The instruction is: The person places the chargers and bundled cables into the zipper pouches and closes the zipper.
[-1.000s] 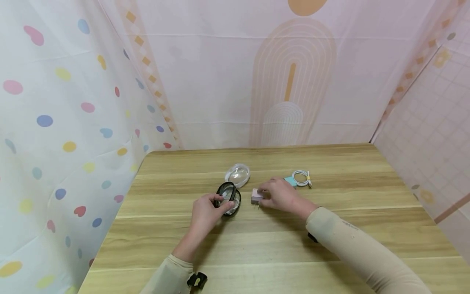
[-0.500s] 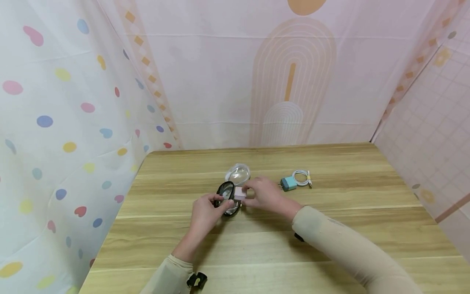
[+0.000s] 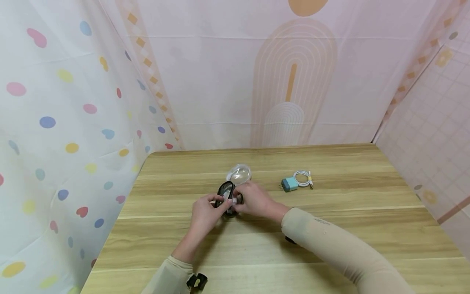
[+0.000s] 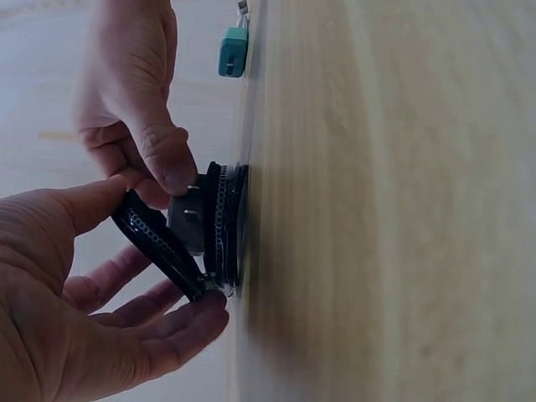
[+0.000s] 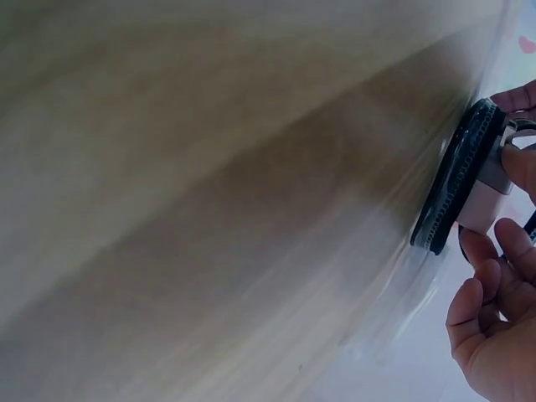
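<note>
A small round clear case with black zip edging (image 4: 220,222) stands on the table with its lid raised. My left hand (image 3: 206,210) pinches the lid's edge between thumb and fingers. With thumb and fingertips my right hand (image 3: 255,200) grips a pink and grey charger plug (image 5: 484,201), set partly within the case's open mouth. Two metal prongs show on the plug's grey face in the left wrist view. From the head, my fingers hide most of the plug and the case's contents.
Right behind the black case lies a clear round case with a white rim (image 3: 240,174). Farther right on the wooden table (image 3: 330,228) is a teal charger plug (image 3: 289,184), beside a coiled white cable (image 3: 302,178) with a yellow tie. Patterned curtains (image 3: 205,81) enclose the table.
My right hand has carried the pink and grey plug leftward from the table's middle into the black case's opening. My left hand has stayed on the lid. The teal plug is uncovered.
</note>
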### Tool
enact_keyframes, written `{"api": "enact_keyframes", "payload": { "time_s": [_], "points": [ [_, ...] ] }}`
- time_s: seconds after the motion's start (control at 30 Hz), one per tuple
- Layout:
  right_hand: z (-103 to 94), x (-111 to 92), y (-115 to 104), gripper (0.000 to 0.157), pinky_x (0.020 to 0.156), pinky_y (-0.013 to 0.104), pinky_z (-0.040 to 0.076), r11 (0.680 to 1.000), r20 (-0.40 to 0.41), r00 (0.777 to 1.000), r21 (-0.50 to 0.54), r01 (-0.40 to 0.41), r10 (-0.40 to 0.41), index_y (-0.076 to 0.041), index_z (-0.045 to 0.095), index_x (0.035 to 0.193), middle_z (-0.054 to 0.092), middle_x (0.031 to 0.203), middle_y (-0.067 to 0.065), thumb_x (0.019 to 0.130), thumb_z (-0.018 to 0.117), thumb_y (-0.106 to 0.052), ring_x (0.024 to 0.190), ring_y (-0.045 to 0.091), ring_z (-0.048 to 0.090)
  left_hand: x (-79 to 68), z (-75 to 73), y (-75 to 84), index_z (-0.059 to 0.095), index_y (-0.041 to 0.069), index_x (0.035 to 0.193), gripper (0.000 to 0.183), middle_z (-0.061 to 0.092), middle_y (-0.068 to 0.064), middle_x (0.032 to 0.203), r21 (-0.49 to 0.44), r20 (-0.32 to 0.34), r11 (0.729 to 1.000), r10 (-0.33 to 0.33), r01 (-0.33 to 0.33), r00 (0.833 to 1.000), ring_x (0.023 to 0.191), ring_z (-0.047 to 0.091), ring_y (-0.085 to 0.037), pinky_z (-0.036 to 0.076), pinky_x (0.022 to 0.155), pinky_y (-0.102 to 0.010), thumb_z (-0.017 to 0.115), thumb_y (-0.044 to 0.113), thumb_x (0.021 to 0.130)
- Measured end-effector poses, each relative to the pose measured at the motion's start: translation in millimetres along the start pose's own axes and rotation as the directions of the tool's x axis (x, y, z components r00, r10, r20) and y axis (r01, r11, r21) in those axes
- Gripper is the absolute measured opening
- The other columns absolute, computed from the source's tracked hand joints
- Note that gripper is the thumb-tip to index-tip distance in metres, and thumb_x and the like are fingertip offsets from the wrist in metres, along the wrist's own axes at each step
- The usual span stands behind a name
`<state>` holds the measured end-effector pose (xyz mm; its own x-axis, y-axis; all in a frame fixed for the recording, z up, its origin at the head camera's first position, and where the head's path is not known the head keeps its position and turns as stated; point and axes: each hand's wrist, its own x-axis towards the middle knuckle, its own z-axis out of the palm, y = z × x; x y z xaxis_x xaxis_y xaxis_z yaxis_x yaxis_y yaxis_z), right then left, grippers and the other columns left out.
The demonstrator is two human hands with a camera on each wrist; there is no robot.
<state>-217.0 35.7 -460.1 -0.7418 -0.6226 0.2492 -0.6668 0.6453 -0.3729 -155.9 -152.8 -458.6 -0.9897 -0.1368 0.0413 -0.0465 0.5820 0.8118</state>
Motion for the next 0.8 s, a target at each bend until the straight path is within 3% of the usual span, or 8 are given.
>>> {"api": "enact_keyframes", "payload": {
  "time_s": [0.23,0.37,0.5,0.63,0.73,0.8],
  "points": [
    [4.6,0.6,-1.6,0.025,0.083,0.042,0.061,0.998,-0.020,0.998,0.007,-0.059,0.060,-0.011,0.075,0.098,0.079,0.098,0.003,0.088,0.087,-0.030,0.096,0.023,0.070,-1.2,1.7,-1.9,0.082,0.009,0.100,0.026,0.081,-0.012,0.094,-0.030,0.007,1.000,-0.001,0.002,1.000,0.077,0.070,-0.013,0.050,0.059,-0.024,0.086,0.033,0.090],
    [6.4,0.3,-1.0,0.027,0.083,0.044,0.060,0.998,-0.001,0.998,-0.013,-0.057,0.057,-0.011,0.074,0.096,0.079,0.098,0.003,0.089,0.088,-0.033,0.097,0.025,0.070,-0.8,2.4,-2.2,0.083,0.009,0.100,0.027,0.082,-0.013,0.093,-0.041,0.004,0.999,-0.010,0.010,1.000,0.081,0.073,-0.016,0.052,0.060,-0.024,0.086,0.034,0.089],
    [5.5,-0.8,1.9,0.027,0.093,0.048,0.062,1.000,0.024,0.999,0.010,-0.030,0.030,-0.011,0.076,0.104,0.080,0.110,0.006,0.090,0.088,-0.031,0.108,0.031,0.072,0.0,2.2,-3.2,0.083,0.010,0.101,0.028,0.082,-0.012,0.091,-0.049,0.008,0.998,-0.026,0.027,1.000,0.084,0.075,-0.017,0.053,0.062,-0.024,0.087,0.035,0.089],
    [2.9,-0.2,7.1,0.027,0.106,0.050,0.059,1.000,0.048,0.999,0.002,0.016,-0.016,-0.012,0.079,0.116,0.078,0.124,0.010,0.092,0.085,-0.024,0.120,0.034,0.071,2.0,0.2,-4.8,0.081,0.007,0.109,0.036,0.082,-0.016,0.102,-0.095,0.029,0.994,-0.055,0.057,0.998,0.089,0.077,-0.021,0.056,0.066,-0.025,0.081,0.039,0.095],
    [0.7,0.7,10.2,0.026,0.110,0.051,0.056,0.999,0.071,0.997,-0.019,0.040,-0.039,-0.014,0.079,0.119,0.076,0.130,0.012,0.094,0.081,-0.019,0.124,0.035,0.070,2.3,-2.9,-5.8,0.074,0.000,0.124,0.049,0.077,-0.023,0.122,-0.139,0.036,0.987,-0.072,0.077,0.997,0.107,0.076,-0.033,0.063,0.085,-0.037,0.068,0.044,0.104],
    [-0.9,0.8,10.6,0.023,0.111,0.051,0.056,0.999,0.086,0.995,-0.026,0.043,-0.041,-0.014,0.080,0.119,0.076,0.131,0.013,0.096,0.079,-0.016,0.125,0.036,0.070,2.1,-4.5,-6.7,0.066,-0.004,0.134,0.057,0.070,-0.027,0.135,-0.164,0.035,0.982,-0.086,0.091,0.996,0.122,0.070,-0.039,0.060,0.102,-0.047,0.057,0.046,0.110]
  ]
}}
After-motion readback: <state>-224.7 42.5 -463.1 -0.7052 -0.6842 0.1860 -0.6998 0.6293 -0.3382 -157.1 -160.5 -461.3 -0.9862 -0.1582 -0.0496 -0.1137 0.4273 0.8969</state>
